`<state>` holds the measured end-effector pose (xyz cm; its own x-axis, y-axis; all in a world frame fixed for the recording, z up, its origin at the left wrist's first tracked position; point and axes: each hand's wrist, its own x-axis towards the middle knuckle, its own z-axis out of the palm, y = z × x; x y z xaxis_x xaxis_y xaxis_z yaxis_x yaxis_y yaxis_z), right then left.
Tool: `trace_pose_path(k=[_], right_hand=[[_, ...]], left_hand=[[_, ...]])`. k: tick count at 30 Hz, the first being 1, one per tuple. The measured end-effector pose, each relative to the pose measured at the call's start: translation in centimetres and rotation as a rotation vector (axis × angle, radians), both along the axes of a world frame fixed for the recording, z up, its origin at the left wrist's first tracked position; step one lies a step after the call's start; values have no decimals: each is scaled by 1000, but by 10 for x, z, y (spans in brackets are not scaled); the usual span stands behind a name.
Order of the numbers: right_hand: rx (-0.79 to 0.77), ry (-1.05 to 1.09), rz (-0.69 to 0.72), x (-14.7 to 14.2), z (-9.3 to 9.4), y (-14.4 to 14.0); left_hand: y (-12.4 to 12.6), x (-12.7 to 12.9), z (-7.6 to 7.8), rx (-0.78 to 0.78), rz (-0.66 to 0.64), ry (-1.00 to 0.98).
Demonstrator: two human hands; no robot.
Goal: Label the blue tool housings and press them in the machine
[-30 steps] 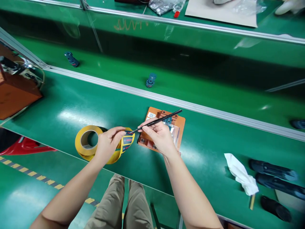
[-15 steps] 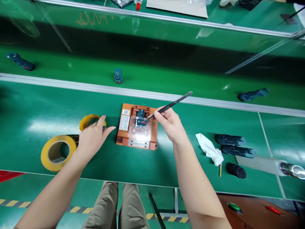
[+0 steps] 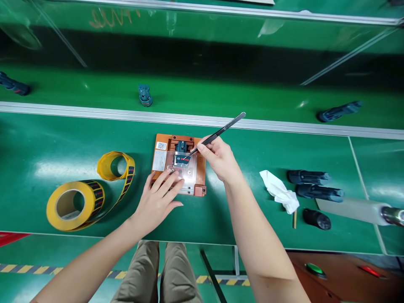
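Item: orange jig, centre of bench, w/ clear plate and dark blue part on top. My right hand is pinching tweezers, tip touching part. My left hand is lying flat, fingers spread, on plate's near edge. Left: yellow tape roll, strip uncurling. Right: white rag, three dark cylinders.

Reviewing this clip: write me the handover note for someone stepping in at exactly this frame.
Left hand: open, fingers resting flat on the clear cover of the orange fixture.
Right hand: gripping black tweezers, tips down at the label on the dark part seated in the fixture.
Yellow label roll lies to the left, its strip uncurled on the green bench.
Label is at the part; whether it is fully stuck cannot be told.
White cloth and dark parts lie on the right.
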<state>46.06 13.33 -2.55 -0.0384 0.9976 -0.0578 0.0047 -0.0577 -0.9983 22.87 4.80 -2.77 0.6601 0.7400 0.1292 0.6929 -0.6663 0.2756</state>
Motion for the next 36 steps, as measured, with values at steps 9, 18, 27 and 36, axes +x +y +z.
trace_pose_path(k=[9,18,27,36], right_hand=[[33,-36,-9,-1,-2,-3],[39,-11,-10,-3,-3,-4],[30,-81,4,-1,-2,-4],[72,157,-461,19,5,-13]], left_hand=[[1,-2,0,3,8,6],[5,-1,7,-3,-6,18],[36,11,23,-48,-28,142],[49,11,26,-131,-42,51]])
